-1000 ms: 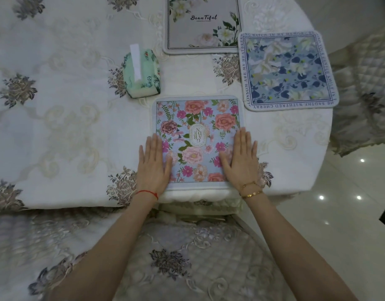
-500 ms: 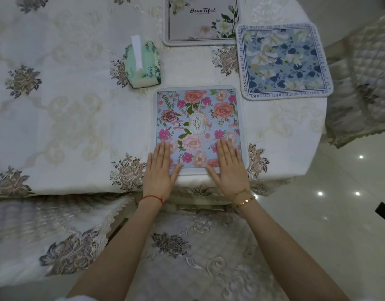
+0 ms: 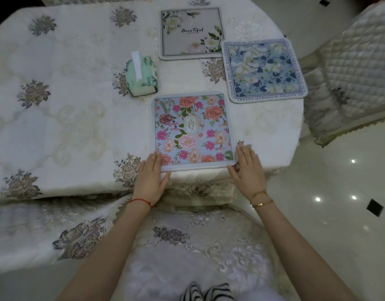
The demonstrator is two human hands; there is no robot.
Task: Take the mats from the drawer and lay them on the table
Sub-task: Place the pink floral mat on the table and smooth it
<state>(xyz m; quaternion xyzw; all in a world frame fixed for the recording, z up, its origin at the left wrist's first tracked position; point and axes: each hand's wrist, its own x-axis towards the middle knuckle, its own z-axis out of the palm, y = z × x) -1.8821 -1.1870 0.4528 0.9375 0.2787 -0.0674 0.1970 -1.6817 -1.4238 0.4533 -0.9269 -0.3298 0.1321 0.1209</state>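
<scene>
Now both hands lie flat and spread, palms down, gripping nothing: the left hand (image 3: 151, 178) rests at the near left corner of the pink floral mat (image 3: 192, 130), the right hand (image 3: 249, 170) at its near right corner, with both forearms reaching forward from below. That mat lies flat at the near edge of the table (image 3: 67, 127), towards its right end. 2 more mats lie beyond it, the grey "Beautiful" mat (image 3: 191, 33) and, nearer the right edge, the blue floral mat (image 3: 264, 70), while a green tissue pack (image 3: 141, 76) sits just left of them.

Soft, dim indoor light is cast evenly. Ceiling lamps are mirrored as glare spots on the glossy floor (image 3: 339, 181). Edges are bent by wide-angle distortion.
</scene>
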